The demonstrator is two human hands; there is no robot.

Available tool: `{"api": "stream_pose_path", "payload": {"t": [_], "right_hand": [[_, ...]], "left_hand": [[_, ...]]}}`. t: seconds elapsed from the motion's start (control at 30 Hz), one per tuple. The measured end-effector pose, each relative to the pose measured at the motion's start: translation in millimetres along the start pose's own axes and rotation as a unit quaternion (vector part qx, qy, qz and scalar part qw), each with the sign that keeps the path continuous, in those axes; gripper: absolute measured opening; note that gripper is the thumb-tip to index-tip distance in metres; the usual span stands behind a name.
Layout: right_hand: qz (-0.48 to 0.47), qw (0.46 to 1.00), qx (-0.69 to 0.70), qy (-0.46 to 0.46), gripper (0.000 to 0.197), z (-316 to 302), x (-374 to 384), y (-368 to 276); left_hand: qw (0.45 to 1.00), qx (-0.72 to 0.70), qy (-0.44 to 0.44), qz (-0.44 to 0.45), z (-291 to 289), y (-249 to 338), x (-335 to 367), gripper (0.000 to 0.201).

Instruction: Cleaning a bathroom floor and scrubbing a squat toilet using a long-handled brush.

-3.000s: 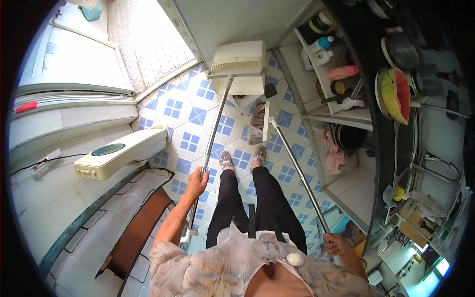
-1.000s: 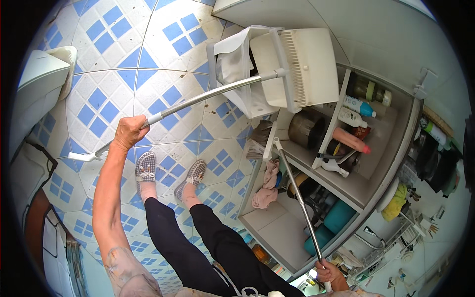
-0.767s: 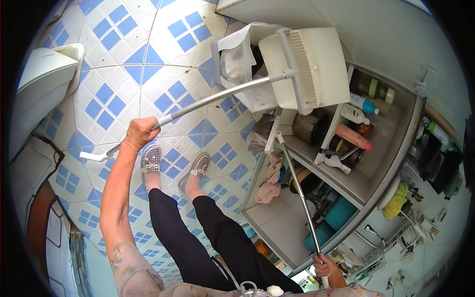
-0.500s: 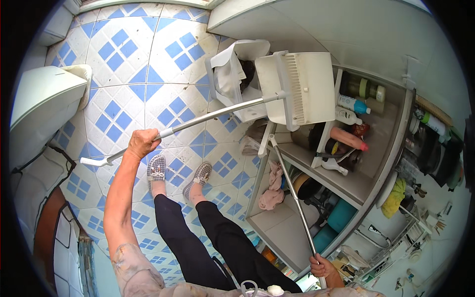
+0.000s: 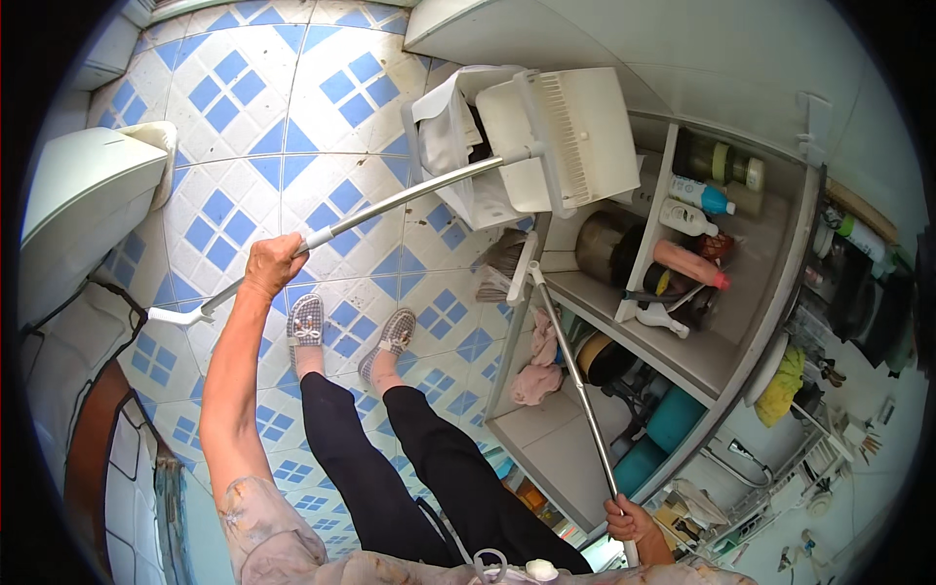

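My left hand point(image 5: 274, 264) is wrapped round the metal pole of a long-handled dustpan point(image 5: 600, 122). The white pan, with a row of comb teeth across it, is lifted and tilted over a lined white bin point(image 5: 427, 161), overlapping its right side. Low on the right, my right hand point(image 5: 632, 518) grips the upper part of a broom's metal pole point(image 5: 582, 390). The broom head point(image 5: 500, 268), with grey-brown bristles, hangs by the cabinet's front edge, below the bin. Part of the bin's contents is hidden behind the pan; a dark patch and pale lining show.
An open grey cabinet point(image 5: 717, 366) on the right holds bottles, a pot, teal containers and a pink cloth point(image 5: 536, 382). A counter with kitchen items lies beyond it. At left stand a white appliance point(image 5: 83, 185) and a brown-backed chair point(image 5: 95, 439). Blue-and-white tiles point(image 5: 219, 234) cover the floor.
The dustpan has moved up and slightly left over the bin, and my left hand has shifted a little up and left. My right hand and the broom have barely moved.
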State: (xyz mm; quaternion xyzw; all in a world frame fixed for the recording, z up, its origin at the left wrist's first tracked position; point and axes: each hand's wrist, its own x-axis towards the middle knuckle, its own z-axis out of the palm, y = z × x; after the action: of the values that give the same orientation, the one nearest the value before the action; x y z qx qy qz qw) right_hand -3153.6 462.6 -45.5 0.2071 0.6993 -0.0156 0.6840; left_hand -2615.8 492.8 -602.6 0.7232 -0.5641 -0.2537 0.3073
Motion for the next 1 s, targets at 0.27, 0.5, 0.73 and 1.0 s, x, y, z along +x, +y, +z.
{"api": "stream_pose_path", "payload": {"t": [0.27, 0.5, 0.73, 1.0], "right_hand": [[0.007, 0.999, 0.020, -0.030, 0.035, -3.5, 2.8, 2.4], [0.015, 0.996, -0.012, -0.083, 0.036, -16.5, -4.6, 13.2], [-0.006, 0.986, -0.004, -0.165, 0.038, -33.0, -5.0, 33.1], [-0.022, 0.974, -0.012, -0.226, 0.037, -77.3, 2.2, 22.9]], "left_hand": [[0.991, -0.102, -0.072, -0.039, -74.8, 80.2, -3.9, 0.015], [0.902, -0.250, -0.292, -0.195, -188.9, 220.5, 0.7, 0.027], [0.643, -0.505, -0.395, -0.419, -300.1, 360.0, 6.7, 0.034], [0.542, -0.611, -0.258, -0.517, -358.6, 471.8, -16.5, 0.036]]}}
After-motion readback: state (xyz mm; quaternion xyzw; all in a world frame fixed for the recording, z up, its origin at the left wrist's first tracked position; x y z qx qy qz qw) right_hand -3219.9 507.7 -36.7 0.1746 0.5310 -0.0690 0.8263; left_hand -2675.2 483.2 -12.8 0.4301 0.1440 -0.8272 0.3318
